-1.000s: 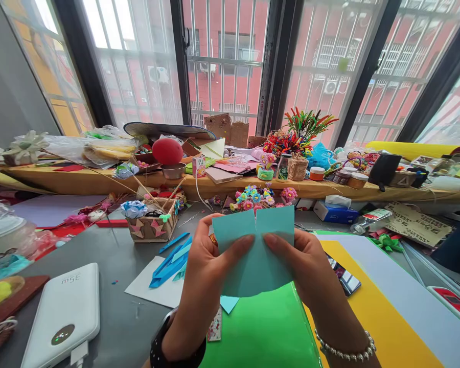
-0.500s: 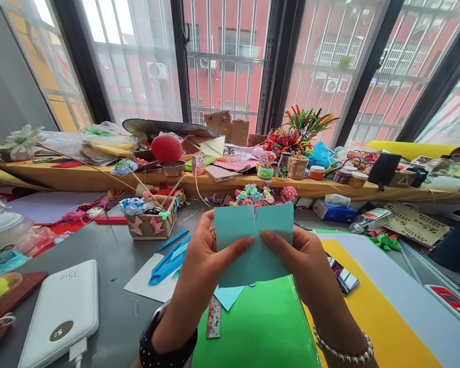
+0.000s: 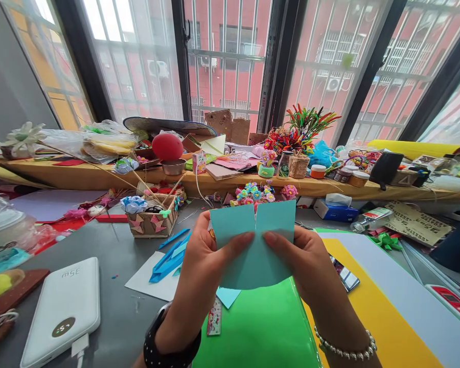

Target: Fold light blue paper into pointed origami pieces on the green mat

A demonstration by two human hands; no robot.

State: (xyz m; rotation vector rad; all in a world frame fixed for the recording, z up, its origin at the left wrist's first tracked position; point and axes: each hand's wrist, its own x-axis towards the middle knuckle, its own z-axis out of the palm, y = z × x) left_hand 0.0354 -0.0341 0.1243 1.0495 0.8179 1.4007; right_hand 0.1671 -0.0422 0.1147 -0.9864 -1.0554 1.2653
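Observation:
A light blue sheet of paper [image 3: 255, 263] is held up in front of me, a narrow slit running down from the middle of its top edge. My left hand [image 3: 210, 255] grips its left side, thumb flat on the near face and fingers behind. On the right side my right hand [image 3: 304, 255] pinches it the same way, its thumb just right of the slit. Both sets of fingers are mostly hidden by the sheet. Below lie a green mat [image 3: 256, 332], a small printed ruler [image 3: 214, 318] and a light blue paper piece [image 3: 227, 297].
Left of my arms are blue paper strips [image 3: 168, 263] on white paper, a decorated box [image 3: 151, 222] and a white power bank [image 3: 63, 312]. A phone [image 3: 345, 273] rests on yellow paper [image 3: 371, 317] to the right. A crowded shelf [image 3: 222, 186] runs along the windows.
The paper's two top halves have spread slightly apart, and the slit looks wider and longer. My hands keep their grip, with the thumbs a little further apart.

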